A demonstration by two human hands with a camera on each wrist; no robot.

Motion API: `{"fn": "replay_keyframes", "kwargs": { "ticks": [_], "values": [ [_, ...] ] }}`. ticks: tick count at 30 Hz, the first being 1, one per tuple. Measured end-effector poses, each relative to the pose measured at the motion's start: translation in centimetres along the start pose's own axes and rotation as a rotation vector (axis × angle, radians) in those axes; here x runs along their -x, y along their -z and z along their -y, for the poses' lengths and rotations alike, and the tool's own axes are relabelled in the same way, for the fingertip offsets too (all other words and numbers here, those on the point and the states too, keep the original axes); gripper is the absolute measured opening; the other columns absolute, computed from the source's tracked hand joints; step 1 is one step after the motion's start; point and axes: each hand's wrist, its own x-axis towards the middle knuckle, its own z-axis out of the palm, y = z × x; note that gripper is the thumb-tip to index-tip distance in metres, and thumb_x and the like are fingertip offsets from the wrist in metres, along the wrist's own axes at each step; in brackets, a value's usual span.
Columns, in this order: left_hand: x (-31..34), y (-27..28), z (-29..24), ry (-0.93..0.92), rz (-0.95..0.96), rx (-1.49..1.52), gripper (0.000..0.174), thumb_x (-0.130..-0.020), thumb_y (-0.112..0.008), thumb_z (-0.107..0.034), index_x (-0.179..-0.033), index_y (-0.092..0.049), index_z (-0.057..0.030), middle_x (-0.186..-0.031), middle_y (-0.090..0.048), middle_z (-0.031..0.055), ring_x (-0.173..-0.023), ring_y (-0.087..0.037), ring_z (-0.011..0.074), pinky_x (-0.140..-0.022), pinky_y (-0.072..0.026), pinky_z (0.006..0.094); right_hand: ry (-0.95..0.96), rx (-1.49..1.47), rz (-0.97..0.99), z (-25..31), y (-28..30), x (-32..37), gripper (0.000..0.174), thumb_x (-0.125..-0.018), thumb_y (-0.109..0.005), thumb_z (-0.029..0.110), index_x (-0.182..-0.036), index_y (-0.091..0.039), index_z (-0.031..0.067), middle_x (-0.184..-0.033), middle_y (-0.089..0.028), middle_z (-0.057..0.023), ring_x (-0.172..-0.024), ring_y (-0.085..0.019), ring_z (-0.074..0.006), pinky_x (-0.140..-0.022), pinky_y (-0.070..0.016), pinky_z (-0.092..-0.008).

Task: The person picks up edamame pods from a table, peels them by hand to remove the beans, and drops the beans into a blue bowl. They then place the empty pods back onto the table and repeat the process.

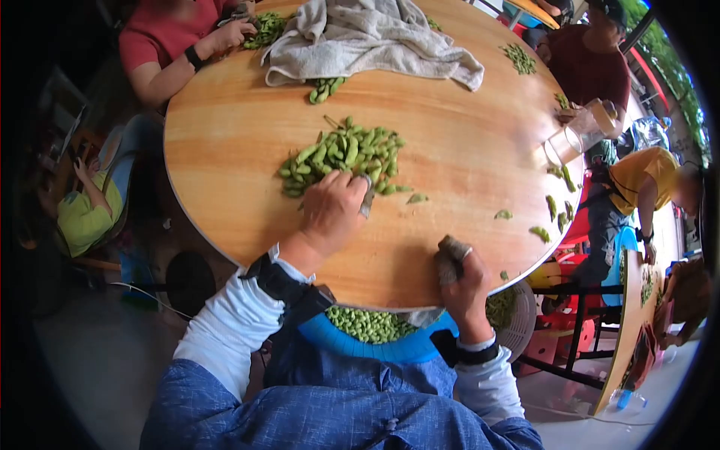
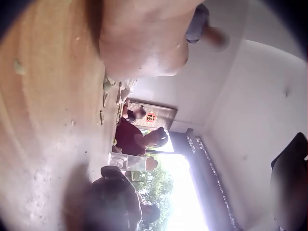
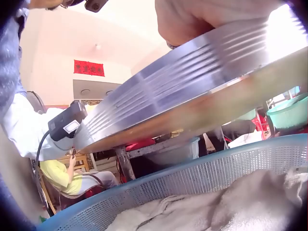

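In the head view, a heap of green pods (image 1: 352,150) lies on the round wooden table (image 1: 247,202). My left hand (image 1: 334,210) is at the heap's near side, fingers bent down with their tips hidden. Closer to the table's front edge, my right hand (image 1: 465,289) has its fingers loosely bent, with dark wraps on the digits and no pod visible in it. Below the edge, a blue basket (image 1: 322,334) holds green beans (image 1: 371,324). The left wrist view shows part of my left hand (image 2: 144,38); the right wrist view shows part of my right hand (image 3: 207,21).
A grey towel (image 1: 360,45) covers part of the table's far side. Loose pods (image 1: 553,206) and a clear container (image 1: 564,145) lie at the right. People sit around the table, one in red (image 1: 161,41). A woven basket (image 1: 517,319) stands below the right edge.
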Motion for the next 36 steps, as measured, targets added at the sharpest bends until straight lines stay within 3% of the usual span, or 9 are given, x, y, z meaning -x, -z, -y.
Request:
{"fn": "replay_keyframes", "kwargs": {
  "ticks": [9,13,19,28,31,33,36],
  "values": [
    [-0.2,0.0,0.5,0.078,-0.069,0.217,0.009,-0.067,-0.06,-0.006,-0.074,-0.054,-0.0035,-0.064,-0.055,0.0126,-0.058,-0.053,0.0298,-0.051,-0.0427,0.037,-0.003,0.064,0.06,0.4,0.2,-0.5,0.021,-0.065,-0.061,-0.002,-0.086,-0.058,0.0024,-0.069,-0.055,-0.0118,-0.059,-0.053,-0.0264,-0.053,-0.042,-0.0313],
    [-0.3,-0.1,0.4,0.117,-0.193,0.344,0.01,-0.067,-0.058,-0.005,-0.076,-0.053,-0.0028,-0.063,-0.052,0.0128,-0.057,-0.052,0.0298,-0.05,-0.0422,0.0375,0.007,0.061,0.049,0.2,0.1,-0.5,0.021,-0.065,-0.061,-0.002,-0.086,-0.058,0.0027,-0.068,-0.054,-0.0119,-0.06,-0.053,-0.0267,-0.053,-0.0419,-0.0318],
    [-0.4,0.2,0.2,0.167,-0.183,0.396,0.012,-0.067,-0.061,-0.003,-0.077,-0.056,-0.0024,-0.066,-0.055,0.0127,-0.059,-0.054,0.029,-0.052,-0.0437,0.0347,0.003,0.056,0.033,0.2,0.0,-0.3,0.019,-0.066,-0.062,0.001,-0.085,-0.058,0.003,-0.067,-0.054,-0.0117,-0.06,-0.053,-0.0274,-0.052,-0.0416,-0.0331],
    [-1.3,3.2,-1.9,-0.028,-0.092,0.249,0.012,-0.064,-0.063,-0.005,-0.073,-0.057,-0.0024,-0.064,-0.055,0.0107,-0.057,-0.052,0.028,-0.051,-0.0427,0.0356,0.044,0.1,0.021,-0.1,0.1,-0.3,0.018,-0.067,-0.061,0.004,-0.084,-0.058,0.0042,-0.066,-0.051,-0.011,-0.058,-0.05,-0.0283,-0.05,-0.0396,-0.0344],
    [0.7,6.6,-3.9,-0.229,-0.086,0.393,0.013,-0.062,-0.063,-0.008,-0.069,-0.053,-0.0042,-0.059,-0.049,0.0084,-0.051,-0.049,0.0256,-0.042,-0.0389,0.0345,0.018,0.087,0.041,0.0,0.3,-0.3,0.019,-0.067,-0.061,0.004,-0.085,-0.058,0.0044,-0.067,-0.052,-0.011,-0.06,-0.051,-0.0283,-0.052,-0.0406,-0.0342],
    [3.7,9.2,-4.7,-0.345,0.063,0.546,0.017,-0.059,-0.067,-0.009,-0.061,-0.051,-0.006,-0.059,-0.049,0.0079,-0.047,-0.047,0.0222,-0.038,-0.037,0.0322,-0.019,0.073,0.045,0.3,0.2,0.0,0.02,-0.066,-0.061,0.003,-0.086,-0.059,0.0041,-0.068,-0.052,-0.011,-0.061,-0.052,-0.0282,-0.053,-0.0412,-0.0344],
    [11.1,10.4,-4.5,-0.14,0.401,0.688,0.013,-0.064,-0.066,-0.011,-0.064,-0.054,-0.005,-0.055,-0.049,0.006,-0.047,-0.048,0.0195,-0.042,-0.0378,0.0304,0.01,0.078,0.027,0.3,0.1,-0.4,0.02,-0.066,-0.06,0.003,-0.086,-0.059,0.0038,-0.068,-0.052,-0.0113,-0.061,-0.052,-0.0284,-0.053,-0.0414,-0.0344]
  ]
}}
